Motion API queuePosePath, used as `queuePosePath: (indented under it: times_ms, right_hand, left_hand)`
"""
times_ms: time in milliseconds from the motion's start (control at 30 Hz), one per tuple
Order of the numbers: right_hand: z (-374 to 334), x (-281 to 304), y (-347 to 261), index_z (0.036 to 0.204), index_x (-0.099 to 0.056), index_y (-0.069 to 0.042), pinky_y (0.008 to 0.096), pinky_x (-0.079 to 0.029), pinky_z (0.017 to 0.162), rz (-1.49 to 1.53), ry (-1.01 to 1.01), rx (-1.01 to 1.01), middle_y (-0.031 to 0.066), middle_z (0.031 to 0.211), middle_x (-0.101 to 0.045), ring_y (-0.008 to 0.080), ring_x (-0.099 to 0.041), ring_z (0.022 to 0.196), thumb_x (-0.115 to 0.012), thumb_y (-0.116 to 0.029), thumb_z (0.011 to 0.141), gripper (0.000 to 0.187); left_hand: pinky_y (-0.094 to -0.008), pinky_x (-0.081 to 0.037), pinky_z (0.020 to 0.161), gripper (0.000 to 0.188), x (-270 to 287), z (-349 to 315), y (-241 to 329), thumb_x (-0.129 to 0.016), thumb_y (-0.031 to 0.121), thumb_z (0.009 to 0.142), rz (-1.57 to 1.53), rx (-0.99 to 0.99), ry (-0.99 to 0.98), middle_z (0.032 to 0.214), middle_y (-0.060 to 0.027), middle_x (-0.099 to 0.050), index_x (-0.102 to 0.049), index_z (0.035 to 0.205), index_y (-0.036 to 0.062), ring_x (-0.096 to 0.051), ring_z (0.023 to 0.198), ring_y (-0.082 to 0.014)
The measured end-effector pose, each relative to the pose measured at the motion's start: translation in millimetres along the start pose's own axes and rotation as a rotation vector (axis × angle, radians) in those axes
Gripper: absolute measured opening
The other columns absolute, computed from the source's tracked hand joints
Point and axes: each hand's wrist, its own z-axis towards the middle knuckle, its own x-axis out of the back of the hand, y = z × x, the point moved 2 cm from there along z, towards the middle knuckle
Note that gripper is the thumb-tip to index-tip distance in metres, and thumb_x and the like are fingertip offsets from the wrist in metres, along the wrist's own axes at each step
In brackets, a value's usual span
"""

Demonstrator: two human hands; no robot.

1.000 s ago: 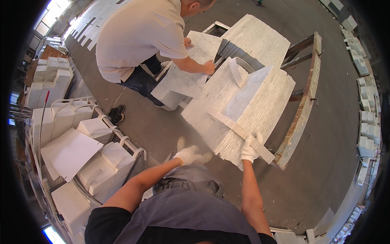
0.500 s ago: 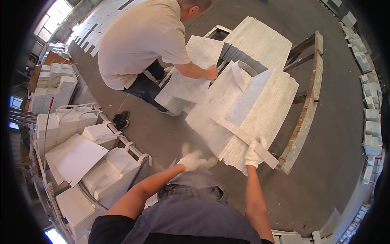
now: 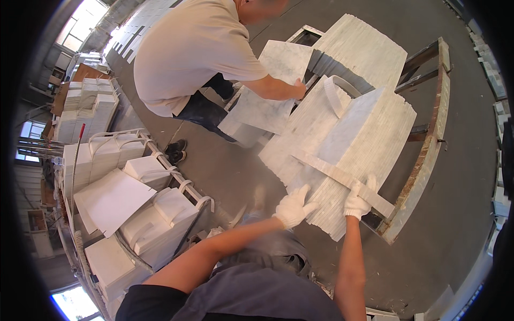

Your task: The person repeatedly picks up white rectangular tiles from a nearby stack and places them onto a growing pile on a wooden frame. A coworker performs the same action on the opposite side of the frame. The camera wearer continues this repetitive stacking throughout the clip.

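A thick stack of white marble tiles leans on edge in a rusty metal rack. A narrow stone strip lies across its face. My left hand, in a white glove, presses flat on the lower corner of the stack. My right hand, gloved too, grips the near end of the strip and the stack's edge. Across from me a person in a beige shirt bends over and holds a single marble slab against the far side.
A second tile stack stands behind the first. To my left, strapped bundles of white tiles sit on a cart, with more stacks behind. Grey concrete floor surrounds the rack; boxes line the right wall.
My left hand moved from hanging free beside the stack onto its lower corner. The view has closed in on the stack. The other person has kept hold of the slab.
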Motion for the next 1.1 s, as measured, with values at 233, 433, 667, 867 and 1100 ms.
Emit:
queuePosePath:
  times_ms: [233, 433, 667, 867, 1100]
  right_hand:
    - [-3, -11, 5, 0.141, -0.067, 0.001, 0.0583, -0.041, 0.127, -0.103, 0.056, 0.065, 0.0196, 0.149, -0.067, 0.0468, -0.056, 0.144, -0.064, -0.036, 0.105, 0.051]
    - [0, -10, 3, 0.136, -0.069, -0.001, 0.0595, -0.042, 0.127, -0.167, 0.105, 0.161, 0.0157, 0.14, -0.07, 0.0401, -0.061, 0.137, -0.061, -0.039, 0.109, 0.047]
    - [2, -8, -2, 0.139, -0.067, -0.002, 0.0602, -0.041, 0.126, -0.141, 0.081, 0.17, 0.0161, 0.143, -0.068, 0.0395, -0.061, 0.137, -0.062, -0.039, 0.11, 0.047]
    - [5, -6, -2, 0.135, -0.069, -0.002, 0.0623, -0.046, 0.121, -0.101, 0.115, 0.202, 0.0168, 0.138, -0.071, 0.0421, -0.065, 0.131, -0.06, -0.044, 0.111, 0.049]
    - [4, -9, -2, 0.131, -0.07, 0.0, 0.0625, -0.048, 0.119, -0.106, 0.184, 0.238, 0.0174, 0.134, -0.072, 0.0431, -0.067, 0.126, -0.06, -0.048, 0.112, 0.053]
  left_hand:
    - [-0.0517, -0.047, 0.114, 0.087, -31, 34, 13, -0.064, 0.065, 0.1, 0.061, 0.0, 0.028, 0.15, -0.023, -0.06, -0.045, 0.161, 0.0068, -0.058, 0.137, -0.0438]
    - [-0.0527, -0.048, 0.11, 0.083, -43, 47, -1, -0.064, 0.066, 0.1, 0.111, -0.131, 0.104, 0.142, -0.0235, -0.063, -0.049, 0.154, 0.0046, -0.059, 0.131, -0.0444]
    - [-0.0524, -0.048, 0.11, 0.083, -47, 48, -5, -0.066, 0.066, 0.098, 0.102, -0.121, 0.119, 0.141, -0.0242, -0.063, -0.051, 0.152, 0.0036, -0.06, 0.131, -0.0446]
    - [-0.052, -0.049, 0.11, 0.083, -46, 46, -1, -0.069, 0.064, 0.096, 0.107, -0.115, 0.152, 0.141, -0.0232, -0.063, -0.052, 0.152, 0.005, -0.06, 0.131, -0.0438]
    - [-0.0521, -0.049, 0.109, 0.082, -51, 49, -10, -0.07, 0.064, 0.096, 0.073, -0.134, 0.142, 0.14, -0.0227, -0.063, -0.052, 0.151, 0.0061, -0.06, 0.13, -0.0435]
